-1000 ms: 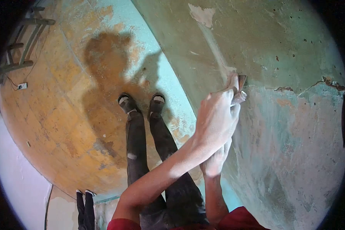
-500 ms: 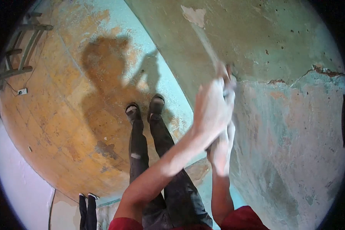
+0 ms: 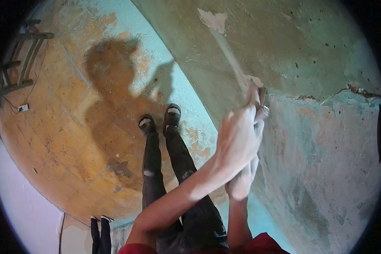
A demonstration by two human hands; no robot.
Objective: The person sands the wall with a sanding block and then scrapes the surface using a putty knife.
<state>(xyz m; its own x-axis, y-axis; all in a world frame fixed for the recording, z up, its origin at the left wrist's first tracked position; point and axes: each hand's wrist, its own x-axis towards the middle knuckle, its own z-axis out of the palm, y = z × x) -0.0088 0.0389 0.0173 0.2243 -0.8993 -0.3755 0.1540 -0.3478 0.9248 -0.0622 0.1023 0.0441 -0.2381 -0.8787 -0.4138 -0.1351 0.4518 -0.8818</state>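
My left hand [image 3: 238, 137] is closed around a scraper [image 3: 262, 96], its index finger stretched along the tool toward the blade. Just below it, my right hand [image 3: 242, 182] is closed too, apparently on the lower part of the same tool; most of the handle is hidden by the hands. The short flat blade lies against or very near the green-grey wall [image 3: 279, 46]. Beside the blade is a pale bare patch [image 3: 253, 79], and a light scraped streak [image 3: 230, 57] runs from it up to a larger bare patch [image 3: 213, 20].
A crack [image 3: 355, 89] crosses the wall above its pinkish, worn lower part [image 3: 326, 156]. My sandalled feet [image 3: 158, 118] stand on the stained orange floor [image 3: 63, 139]. A wooden ladder-like frame [image 3: 23, 59] and a power socket [image 3: 23, 108] are at left. Another person's legs [image 3: 100, 233] show at bottom left.
Both hands and the scraper have moved slightly down in the view. The blade, smeared by motion before, now shows more clearly, and the pale patch beside it is more visible.
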